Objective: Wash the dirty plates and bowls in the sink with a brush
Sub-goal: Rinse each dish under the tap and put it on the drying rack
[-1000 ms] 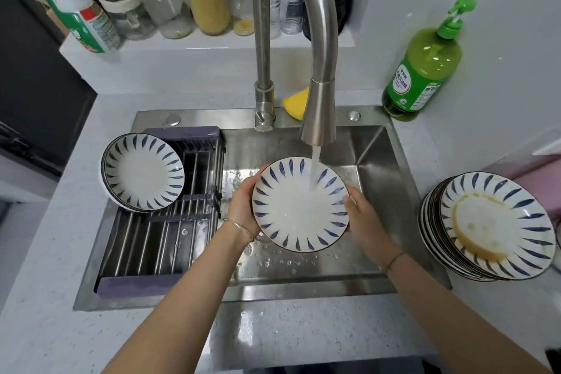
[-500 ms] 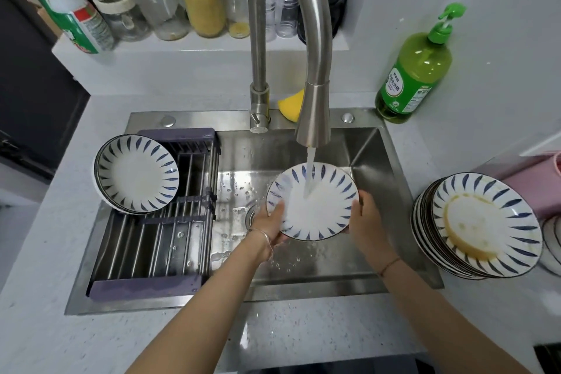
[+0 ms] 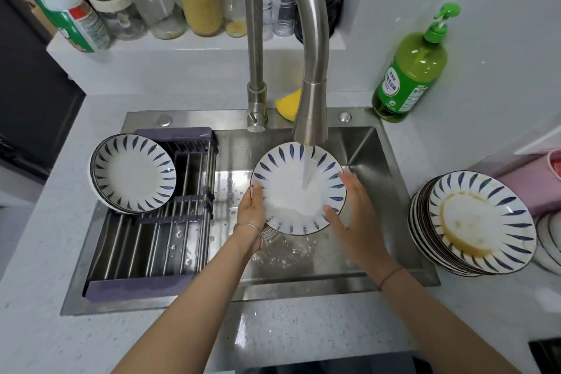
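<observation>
Here, left hand (image 3: 252,211) grips wet plate (image 3: 285,191) under running tap (image 3: 311,106); right hand (image 3: 355,222) fingers straight, pressing rim. Risk: slick plate slips, chips against steel sink (image 3: 378,182).

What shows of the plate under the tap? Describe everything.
The plate is round, glossy white, ceramic-looking, with blue leaf strokes around the rim. It is held over the sink under the tap, water running onto its centre. The left hand grips its left edge; the right hand touches its right edge, fingers straight.
</observation>
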Demonstrator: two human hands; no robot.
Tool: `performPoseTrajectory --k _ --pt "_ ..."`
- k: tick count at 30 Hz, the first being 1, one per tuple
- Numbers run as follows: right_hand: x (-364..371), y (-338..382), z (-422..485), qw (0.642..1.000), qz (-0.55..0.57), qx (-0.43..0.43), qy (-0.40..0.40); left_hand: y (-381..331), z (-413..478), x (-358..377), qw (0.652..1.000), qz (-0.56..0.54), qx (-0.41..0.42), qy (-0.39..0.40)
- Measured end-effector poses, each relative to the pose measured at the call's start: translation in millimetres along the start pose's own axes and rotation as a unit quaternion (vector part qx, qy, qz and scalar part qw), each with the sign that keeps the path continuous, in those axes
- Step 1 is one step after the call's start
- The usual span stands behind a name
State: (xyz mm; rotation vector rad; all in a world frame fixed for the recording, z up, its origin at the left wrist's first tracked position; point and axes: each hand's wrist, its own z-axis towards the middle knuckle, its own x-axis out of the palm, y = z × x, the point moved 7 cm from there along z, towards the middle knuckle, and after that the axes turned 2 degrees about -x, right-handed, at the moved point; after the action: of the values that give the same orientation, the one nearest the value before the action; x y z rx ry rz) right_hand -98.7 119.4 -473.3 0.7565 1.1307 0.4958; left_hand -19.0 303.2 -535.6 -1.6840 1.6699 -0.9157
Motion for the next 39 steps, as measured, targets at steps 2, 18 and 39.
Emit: performPoseTrajectory --k 2,18,39 --pt "3 7 -2 0.988 -0.112 -0.100 0.039 4 1 2 1.000 0.004 -0.028 -0.002" --pt "28 -16 20 0.937 0.247 0.233 0.080 8 25 15 0.975 0.103 -0.107 0.168" --pt "66 -30 -9 0.771 0.481 0.410 0.086 9 51 -47 0.996 0.047 -0.035 0.065"
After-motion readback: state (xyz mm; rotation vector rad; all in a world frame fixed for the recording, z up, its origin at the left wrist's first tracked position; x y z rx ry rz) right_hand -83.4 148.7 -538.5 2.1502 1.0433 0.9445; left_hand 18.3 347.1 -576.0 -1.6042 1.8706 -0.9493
